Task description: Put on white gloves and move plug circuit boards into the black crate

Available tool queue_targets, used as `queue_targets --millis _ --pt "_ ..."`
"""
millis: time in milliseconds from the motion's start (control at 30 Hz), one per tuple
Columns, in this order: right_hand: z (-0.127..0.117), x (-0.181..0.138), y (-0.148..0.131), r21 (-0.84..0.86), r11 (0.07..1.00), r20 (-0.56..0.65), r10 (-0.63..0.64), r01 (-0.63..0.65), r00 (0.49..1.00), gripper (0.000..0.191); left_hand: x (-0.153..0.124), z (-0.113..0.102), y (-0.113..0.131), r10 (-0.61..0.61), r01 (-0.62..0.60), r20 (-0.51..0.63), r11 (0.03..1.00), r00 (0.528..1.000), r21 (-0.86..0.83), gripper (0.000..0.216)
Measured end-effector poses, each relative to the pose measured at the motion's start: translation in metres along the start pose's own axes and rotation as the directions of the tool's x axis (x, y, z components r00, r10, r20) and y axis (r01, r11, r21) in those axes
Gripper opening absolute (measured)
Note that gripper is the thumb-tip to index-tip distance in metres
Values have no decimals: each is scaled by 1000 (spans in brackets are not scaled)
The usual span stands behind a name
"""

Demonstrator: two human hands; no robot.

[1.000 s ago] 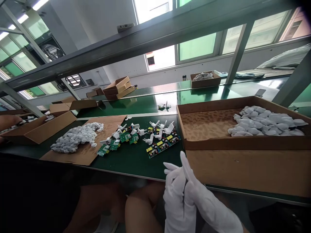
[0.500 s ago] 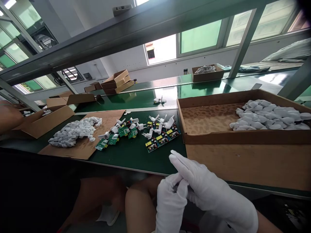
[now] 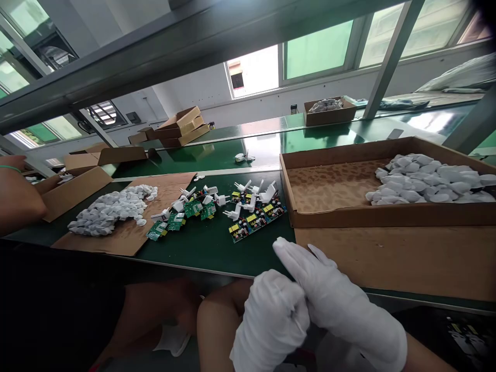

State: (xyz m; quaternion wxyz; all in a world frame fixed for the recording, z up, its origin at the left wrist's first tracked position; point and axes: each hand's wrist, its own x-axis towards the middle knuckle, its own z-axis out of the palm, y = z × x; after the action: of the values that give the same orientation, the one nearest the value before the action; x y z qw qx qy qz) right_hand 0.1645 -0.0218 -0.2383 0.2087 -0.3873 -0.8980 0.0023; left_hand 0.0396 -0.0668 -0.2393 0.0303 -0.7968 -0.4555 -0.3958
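Both my hands wear white gloves and meet just below the near edge of the green bench. My left hand (image 3: 271, 315) is curled into a fist around the fingers of my right hand (image 3: 329, 294). The right hand's fingers lie stretched out and point left and up. Neither hand holds a part. On the bench beyond them lie green circuit boards (image 3: 248, 225) with white plug pieces (image 3: 251, 199) attached. A second bunch of green circuit boards (image 3: 182, 214) lies to their left.
A pile of small white covers (image 3: 108, 209) lies on flat cardboard at left. A wide cardboard tray (image 3: 349, 219) at right holds white shells (image 3: 430, 178). More cartons (image 3: 180, 126) stand on the far belt. Another person's arm (image 3: 17, 199) rests at the left edge. Bare knees show below.
My left hand has closed from straight fingers into a fist around the right hand's fingers. Both hands have sunk a little and the view has shifted slightly to the right.
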Motion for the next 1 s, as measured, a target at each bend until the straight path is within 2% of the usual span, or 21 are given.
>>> queue_targets --millis 67,100,133,167,200,267,300,333,400,567,700,800,867,933,1000 --pt "-3 4 1 10 999 -21 42 -42 999 71 0 1 5 99 -96 18 985 995 -142 16" --pt "-5 5 1 17 999 -20 50 -49 999 70 0 1 8 105 -105 -10 975 994 -197 15" --pt "-6 7 0 24 999 -15 50 -49 999 69 0 1 9 38 -49 -53 973 998 -226 15" --pt "-7 8 -1 30 999 -7 43 -42 999 69 0 1 9 -101 77 -92 969 991 -237 16" --pt "-7 9 -2 34 999 2 29 -29 1000 68 0 0 8 -263 227 -118 941 958 -250 16" --pt "-4 10 -4 28 1000 19 -9 8 1000 68 1 -1 4 -522 486 -71 830 850 -274 17" --pt "-3 10 -5 22 999 22 -25 24 999 68 1 -1 2 -573 547 -17 791 820 -276 19" --pt "-2 9 -5 21 999 26 -41 40 999 67 1 -1 1 -571 554 28 784 821 -281 21" --pt "-2 8 -6 49 997 38 -62 60 997 67 1 1 -1 -525 512 33 810 850 -286 25" --pt "-11 4 -9 195 979 107 -86 64 991 68 -4 5 0 -345 305 -125 916 930 -261 26" --pt "-4 -1 -13 125 992 72 -7 -2 997 69 -7 3 -1 -158 141 -143 982 977 -125 25" --pt "4 -1 -16 37 998 27 57 -58 998 60 -5 3 -1 -81 82 -115 997 990 6 24" --pt "6 1 -19 2 998 40 69 -69 997 54 -2 4 -2 -37 48 -135 995 990 82 21" --pt "6 3 -20 -10 996 57 84 -84 995 51 3 3 -3 30 -6 -148 987 989 160 21" --pt "4 6 -20 21 992 67 121 -122 990 52 7 -1 -5 83 -53 -114 969 990 242 23"
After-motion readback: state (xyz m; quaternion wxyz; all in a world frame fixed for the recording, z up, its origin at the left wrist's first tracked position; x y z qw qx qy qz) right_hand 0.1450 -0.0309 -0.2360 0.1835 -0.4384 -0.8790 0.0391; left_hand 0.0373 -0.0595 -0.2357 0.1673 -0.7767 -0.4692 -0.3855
